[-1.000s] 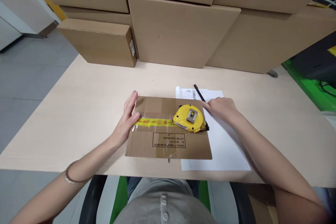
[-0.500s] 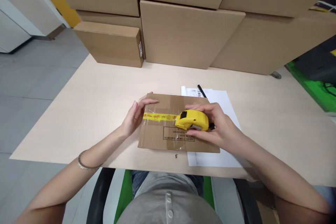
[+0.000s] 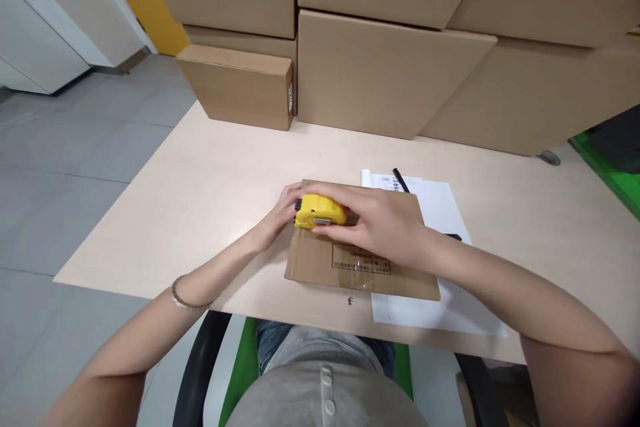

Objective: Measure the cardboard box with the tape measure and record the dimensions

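A small brown cardboard box (image 3: 313,260) lies flat before me, with black printing framed on its top and clear tape near its front edge. My right hand (image 3: 380,220) reaches across the box, its fingers and thumb closed around a yellow tape measure (image 3: 320,210). The tape measure's case is over the left part of the box top, close to my left hand (image 3: 277,213). That hand grips the box's left side, its fingertips partly hidden behind the case. No drawn-out blade shows between them.
White paper sheets (image 3: 445,203) lie partly under the box, with a black pen (image 3: 400,180) on them. A dark object (image 3: 453,237) pokes out past my right wrist. Large stacked cartons (image 3: 370,73) and a flatter carton (image 3: 240,90) line the table's back.
My right hand has moved the tape measure left, up to my left hand. The yellow strip with red print beside the tape measure no longer shows. The view has shifted slightly.
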Available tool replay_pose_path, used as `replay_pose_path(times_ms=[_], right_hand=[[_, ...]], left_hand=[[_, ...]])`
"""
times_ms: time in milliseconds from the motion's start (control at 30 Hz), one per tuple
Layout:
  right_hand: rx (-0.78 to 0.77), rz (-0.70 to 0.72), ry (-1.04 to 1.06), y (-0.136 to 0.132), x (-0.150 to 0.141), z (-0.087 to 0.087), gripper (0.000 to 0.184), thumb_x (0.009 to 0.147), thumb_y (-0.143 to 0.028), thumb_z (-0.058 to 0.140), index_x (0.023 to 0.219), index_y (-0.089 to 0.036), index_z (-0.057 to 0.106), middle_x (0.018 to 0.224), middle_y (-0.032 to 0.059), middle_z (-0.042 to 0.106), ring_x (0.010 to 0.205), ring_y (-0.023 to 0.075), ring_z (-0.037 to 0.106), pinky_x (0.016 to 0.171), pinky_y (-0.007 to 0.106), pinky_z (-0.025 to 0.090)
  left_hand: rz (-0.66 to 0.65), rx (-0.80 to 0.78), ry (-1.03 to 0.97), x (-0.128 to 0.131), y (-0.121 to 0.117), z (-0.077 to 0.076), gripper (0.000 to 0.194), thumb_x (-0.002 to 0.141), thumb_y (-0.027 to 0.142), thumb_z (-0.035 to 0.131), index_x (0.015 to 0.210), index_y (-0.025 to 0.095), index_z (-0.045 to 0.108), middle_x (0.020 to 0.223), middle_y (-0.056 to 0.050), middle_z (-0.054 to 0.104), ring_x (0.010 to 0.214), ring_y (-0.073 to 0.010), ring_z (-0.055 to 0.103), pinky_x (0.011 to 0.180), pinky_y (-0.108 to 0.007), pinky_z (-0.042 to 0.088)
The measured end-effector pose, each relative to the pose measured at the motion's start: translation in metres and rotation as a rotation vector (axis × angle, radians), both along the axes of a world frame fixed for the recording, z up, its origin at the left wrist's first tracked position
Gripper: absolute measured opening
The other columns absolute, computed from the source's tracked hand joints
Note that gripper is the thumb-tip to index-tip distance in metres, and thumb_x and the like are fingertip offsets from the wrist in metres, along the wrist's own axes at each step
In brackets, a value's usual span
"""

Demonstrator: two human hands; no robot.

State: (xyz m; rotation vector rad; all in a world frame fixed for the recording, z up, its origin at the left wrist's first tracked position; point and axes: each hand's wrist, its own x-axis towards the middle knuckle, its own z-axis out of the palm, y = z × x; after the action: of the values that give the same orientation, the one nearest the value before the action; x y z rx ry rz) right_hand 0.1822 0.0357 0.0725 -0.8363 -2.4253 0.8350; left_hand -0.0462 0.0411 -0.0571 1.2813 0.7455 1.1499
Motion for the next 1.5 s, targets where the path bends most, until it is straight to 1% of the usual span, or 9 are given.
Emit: replay_pose_path(times_ms=[167,333,467,700,900,1033,1300,1400,1500], right_hand=[[-0.021,-0.169,-0.049,-0.013,0.067,0.001,0.047,0.091,-0.033,0.077,0.137,-0.032,0.069,0.128,0.0012,0.079,0.107,0.0233,0.078,0.096,0.036,0.061],[-0.058,-0.413,-0.097,-0.032,0.167,-0.009,0.043,0.085,-0.039,0.083,0.128,-0.035,0.075,0.117,0.0019,0.081,0.1,0.0262,0.078,0.089,0.039,0.064],[-0.109,-0.49,-0.077,-0.04,0.195,-0.02,0.043,0.084,-0.042,0.084,0.125,-0.033,0.074,0.115,0.0026,0.081,0.097,0.0244,0.077,0.087,0.038,0.063],[-0.201,-0.481,-0.116,-0.034,0.184,-0.019,0.048,0.084,-0.049,0.083,0.126,-0.031,0.071,0.113,0.0034,0.078,0.093,0.0221,0.073,0.081,0.035,0.058],[-0.23,-0.361,-0.224,-0.024,0.169,0.012,0.032,0.085,-0.054,0.08,0.095,-0.026,0.069,0.081,0.0009,0.074,0.064,0.0182,0.064,0.057,0.032,0.047],[-0.214,-0.198,-0.233,-0.007,0.109,0.027,0.032,0.09,-0.055,0.071,0.097,-0.025,0.062,0.085,0.0003,0.074,0.068,0.0181,0.066,0.058,0.03,0.046],[0.056,0.027,-0.247,0.005,-0.008,0.018,0.021,0.097,-0.038,0.064,0.112,-0.023,0.059,0.112,0.0086,0.077,0.088,0.0226,0.071,0.067,0.031,0.046],[-0.016,-0.092,-0.177,0.0,0.011,0.019,0.031,0.096,-0.049,0.066,0.111,-0.023,0.059,0.102,0.0066,0.077,0.079,0.0218,0.07,0.065,0.032,0.048],[-0.158,-0.433,0.037,-0.005,0.061,0.016,0.043,0.088,-0.058,0.075,0.108,-0.022,0.062,0.098,0.0051,0.075,0.078,0.0205,0.068,0.064,0.031,0.05]], left_hand=[[-0.101,0.176,0.259,-0.011,0.005,-0.003,0.046,0.094,0.064,0.059,0.131,0.039,0.071,0.136,-0.008,0.061,0.149,-0.0372,0.034,0.132,-0.061,0.014],[-0.13,0.104,0.266,-0.012,0.006,0.0,0.047,0.092,0.063,0.061,0.13,0.038,0.07,0.14,-0.007,0.057,0.15,-0.0401,0.029,0.131,-0.062,0.01],[-0.104,0.094,0.295,-0.013,0.006,0.001,0.048,0.09,0.064,0.061,0.128,0.037,0.07,0.137,-0.008,0.054,0.143,-0.0408,0.034,0.128,-0.064,0.014],[-0.065,0.087,0.331,-0.012,0.004,0.005,0.048,0.09,0.065,0.059,0.126,0.036,0.069,0.136,-0.008,0.052,0.141,-0.0406,0.037,0.126,-0.064,0.022],[-0.035,0.058,0.283,-0.01,0.005,0.002,0.052,0.085,0.07,0.064,0.122,0.035,0.072,0.134,-0.009,0.055,0.142,-0.0426,0.036,0.127,-0.063,0.02],[0.025,0.087,0.265,-0.007,0.004,0.002,0.051,0.088,0.069,0.061,0.12,0.032,0.075,0.138,-0.01,0.059,0.146,-0.0412,0.037,0.13,-0.061,0.018],[0.043,-0.032,-0.028,0.004,-0.005,0.005,0.062,0.097,0.074,0.044,0.126,0.03,0.076,0.148,-0.006,0.066,0.15,-0.0345,0.047,0.128,-0.049,0.034],[0.068,-0.105,-0.04,0.004,-0.007,0.006,0.061,0.1,0.071,0.044,0.143,0.036,0.065,0.165,-0.001,0.052,0.16,-0.0307,0.035,0.133,-0.05,0.027],[0.127,-0.109,-0.01,0.004,-0.008,0.005,0.062,0.103,0.069,0.038,0.153,0.037,0.054,0.172,0.0,0.041,0.164,-0.028,0.026,0.134,-0.052,0.021]])
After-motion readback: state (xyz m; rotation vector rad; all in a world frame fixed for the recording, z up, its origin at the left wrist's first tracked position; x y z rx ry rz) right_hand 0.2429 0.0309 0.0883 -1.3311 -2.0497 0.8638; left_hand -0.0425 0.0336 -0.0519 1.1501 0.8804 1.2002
